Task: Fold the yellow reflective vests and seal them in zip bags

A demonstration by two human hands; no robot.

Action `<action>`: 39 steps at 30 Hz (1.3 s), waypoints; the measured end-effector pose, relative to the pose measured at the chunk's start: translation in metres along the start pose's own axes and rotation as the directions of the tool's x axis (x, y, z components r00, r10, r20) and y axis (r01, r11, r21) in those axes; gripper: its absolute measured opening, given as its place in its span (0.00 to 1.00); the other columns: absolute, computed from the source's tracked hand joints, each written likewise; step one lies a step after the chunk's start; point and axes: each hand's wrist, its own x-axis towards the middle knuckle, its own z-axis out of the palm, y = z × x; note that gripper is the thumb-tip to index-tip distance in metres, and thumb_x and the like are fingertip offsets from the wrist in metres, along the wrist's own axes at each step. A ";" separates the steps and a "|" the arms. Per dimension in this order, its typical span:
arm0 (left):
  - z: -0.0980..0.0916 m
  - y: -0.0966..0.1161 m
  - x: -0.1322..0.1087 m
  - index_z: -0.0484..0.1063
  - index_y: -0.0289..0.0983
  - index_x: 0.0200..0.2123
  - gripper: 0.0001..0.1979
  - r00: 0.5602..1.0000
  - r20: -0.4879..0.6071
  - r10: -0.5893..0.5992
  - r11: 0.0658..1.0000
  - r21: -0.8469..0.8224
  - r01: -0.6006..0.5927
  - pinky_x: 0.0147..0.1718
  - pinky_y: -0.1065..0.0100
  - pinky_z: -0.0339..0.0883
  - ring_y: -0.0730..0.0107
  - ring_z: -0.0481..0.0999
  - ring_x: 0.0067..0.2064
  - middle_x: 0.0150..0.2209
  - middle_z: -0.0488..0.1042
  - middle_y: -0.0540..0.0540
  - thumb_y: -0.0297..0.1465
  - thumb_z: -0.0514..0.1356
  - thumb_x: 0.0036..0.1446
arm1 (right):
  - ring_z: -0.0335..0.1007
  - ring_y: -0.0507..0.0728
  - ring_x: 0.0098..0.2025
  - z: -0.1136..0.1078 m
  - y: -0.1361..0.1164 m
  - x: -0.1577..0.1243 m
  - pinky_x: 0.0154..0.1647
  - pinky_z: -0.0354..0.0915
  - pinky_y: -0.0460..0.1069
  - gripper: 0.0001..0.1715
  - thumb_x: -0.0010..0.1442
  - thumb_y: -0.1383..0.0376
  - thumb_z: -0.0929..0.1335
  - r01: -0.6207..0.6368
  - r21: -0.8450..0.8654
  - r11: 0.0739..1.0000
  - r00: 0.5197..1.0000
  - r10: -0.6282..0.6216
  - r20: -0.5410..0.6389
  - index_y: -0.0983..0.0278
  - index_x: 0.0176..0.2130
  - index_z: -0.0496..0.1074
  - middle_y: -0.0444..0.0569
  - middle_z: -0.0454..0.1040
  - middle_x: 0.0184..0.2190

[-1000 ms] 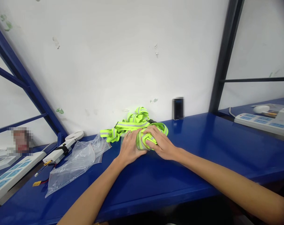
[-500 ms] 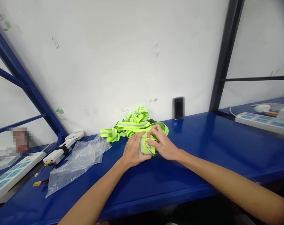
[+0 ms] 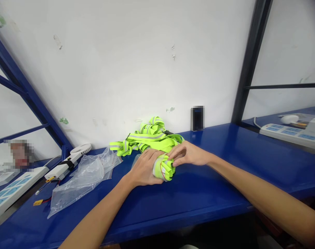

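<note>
A bundle of neon-yellow reflective strap [image 3: 163, 167] with grey stripes sits low over the blue table, inside a clear zip bag whose red seal line curves across it. My left hand [image 3: 146, 167] is wrapped round the bagged bundle from the left. At its upper right edge, the fingers of my right hand [image 3: 189, 153] are closed in a pinch against the opening; whether they grip the bag's rim or the strap is hard to see. Just behind lies a loose pile of the same reflective straps [image 3: 149, 133], with a black buckle partly showing.
Flat clear zip bags [image 3: 87, 176] lie on the table's left, beside a white battery pack [image 3: 61, 169] and a small white fan [image 3: 81, 149]. A power strip [image 3: 17, 190] runs along the left edge. A dark phone-like device [image 3: 197, 118] leans on the wall behind.
My right hand has drawn back to the right, from over the bundle's top to its right edge. More of the bundle's end now shows, and it has tilted slightly toward me.
</note>
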 end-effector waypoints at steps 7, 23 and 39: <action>-0.001 0.004 0.002 0.61 0.39 0.54 0.36 0.999 0.047 -0.003 0.999 0.044 0.001 0.58 0.51 0.56 0.54 0.71 0.51 0.49 0.72 0.42 0.41 0.67 0.42 | 0.77 0.59 0.37 0.008 0.008 0.002 0.42 0.72 0.52 0.19 0.46 0.60 0.78 -0.051 -0.078 0.996 0.998 0.047 -0.047 0.64 0.39 0.82 0.50 0.82 0.35; 0.002 0.011 0.005 0.65 0.40 0.49 0.27 0.992 0.081 -0.097 0.984 0.160 0.083 0.48 0.56 0.62 0.54 0.73 0.48 0.47 0.74 0.43 0.38 0.66 0.46 | 0.66 0.54 0.29 0.050 0.007 0.001 0.29 0.53 0.49 0.13 0.63 0.70 0.60 0.178 -0.920 0.349 0.983 -0.102 0.152 0.66 0.30 0.70 0.52 0.74 0.32; -0.002 0.022 0.007 0.53 0.41 0.64 0.38 0.971 0.113 -0.211 0.966 0.177 0.189 0.52 0.50 0.61 0.48 0.69 0.53 0.53 0.68 0.38 0.52 0.57 0.56 | 0.68 0.56 0.35 0.025 0.016 0.005 0.30 0.54 0.47 0.10 0.62 0.59 0.66 -0.113 -0.905 0.410 0.985 -0.075 -0.158 0.64 0.39 0.71 0.50 0.72 0.38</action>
